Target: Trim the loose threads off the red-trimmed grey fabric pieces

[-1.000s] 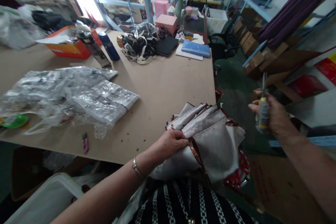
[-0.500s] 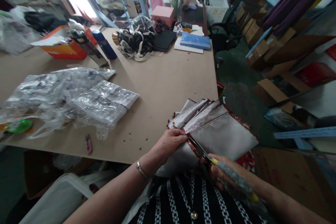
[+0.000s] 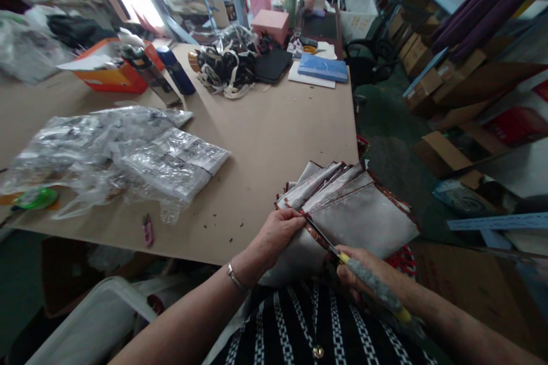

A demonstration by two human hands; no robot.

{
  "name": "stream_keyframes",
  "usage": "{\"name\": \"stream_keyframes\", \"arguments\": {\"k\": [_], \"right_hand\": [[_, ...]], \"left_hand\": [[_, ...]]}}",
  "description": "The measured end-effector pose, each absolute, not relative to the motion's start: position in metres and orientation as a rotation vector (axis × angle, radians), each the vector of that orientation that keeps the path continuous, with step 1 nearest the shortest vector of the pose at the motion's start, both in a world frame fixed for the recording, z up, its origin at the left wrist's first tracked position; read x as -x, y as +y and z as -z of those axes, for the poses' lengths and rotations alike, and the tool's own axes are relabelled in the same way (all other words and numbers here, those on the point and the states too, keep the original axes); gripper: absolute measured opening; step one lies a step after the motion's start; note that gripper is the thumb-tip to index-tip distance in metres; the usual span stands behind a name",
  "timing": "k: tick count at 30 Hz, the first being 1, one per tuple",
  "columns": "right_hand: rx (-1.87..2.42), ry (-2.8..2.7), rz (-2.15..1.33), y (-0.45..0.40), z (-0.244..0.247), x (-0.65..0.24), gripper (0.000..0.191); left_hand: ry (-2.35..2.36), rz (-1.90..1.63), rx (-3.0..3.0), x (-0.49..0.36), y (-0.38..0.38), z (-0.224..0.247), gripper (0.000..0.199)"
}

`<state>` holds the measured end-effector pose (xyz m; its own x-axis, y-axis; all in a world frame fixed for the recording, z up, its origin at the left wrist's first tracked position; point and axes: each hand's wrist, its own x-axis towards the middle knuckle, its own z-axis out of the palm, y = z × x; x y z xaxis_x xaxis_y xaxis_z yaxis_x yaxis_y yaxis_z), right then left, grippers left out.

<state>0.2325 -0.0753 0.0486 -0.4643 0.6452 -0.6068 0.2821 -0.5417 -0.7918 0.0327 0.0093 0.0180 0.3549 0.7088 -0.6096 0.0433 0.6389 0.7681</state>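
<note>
A stack of grey-white fabric pieces (image 3: pixel 359 211) with red-brown patterned edges lies fanned at the table's front right corner and hangs over my lap. My left hand (image 3: pixel 282 228), with a bracelet at the wrist, pinches the fabric edge between thumb and fingers. In my right hand (image 3: pixel 353 274) is a pair of scissors (image 3: pixel 323 235) with wrapped, grey and yellow handles. Its blades point up and left, with the tips at the fabric edge close to my left fingertips. Part of my right hand's fingers is hidden behind the handle.
Clear plastic bags (image 3: pixel 171 162) cover the table's left part, with pink snips (image 3: pixel 148 231) near the front edge. Farther back are an orange box (image 3: pixel 115 77), a blue bottle (image 3: pixel 175 70), a black bundle (image 3: pixel 226 68) and a blue folder (image 3: pixel 323 68). Cartons (image 3: pixel 443 151) stand at the right.
The scissor blades look closer together than before, and my right hand has shifted slightly. My left hand keeps its pinch on the fabric. The whole view has moved slightly.
</note>
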Motion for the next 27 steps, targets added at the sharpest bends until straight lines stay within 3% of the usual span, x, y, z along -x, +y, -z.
{"name": "stream_keyframes", "arguments": {"k": [10,16,23,27], "right_hand": [[1.406,-1.369,-2.046,-0.068,-0.031,-0.224,0.059],[1.484,-1.584,-1.712,-0.054,-0.018,-0.211,0.044],[1.443,-1.407,-1.779,-0.055,-0.005,-0.206,0.049],[1.366,-1.224,-1.84,-0.049,-0.026,-0.215,0.048]], "left_hand": [[1.157,-0.508,-0.838,-0.035,0.003,-0.022,0.02],[1.175,-0.523,-0.858,-0.039,0.004,-0.022,0.018],[1.181,-0.524,-0.877,-0.034,0.007,-0.015,0.018],[1.159,-0.502,-0.92,-0.026,0.009,-0.025,0.019]]}}
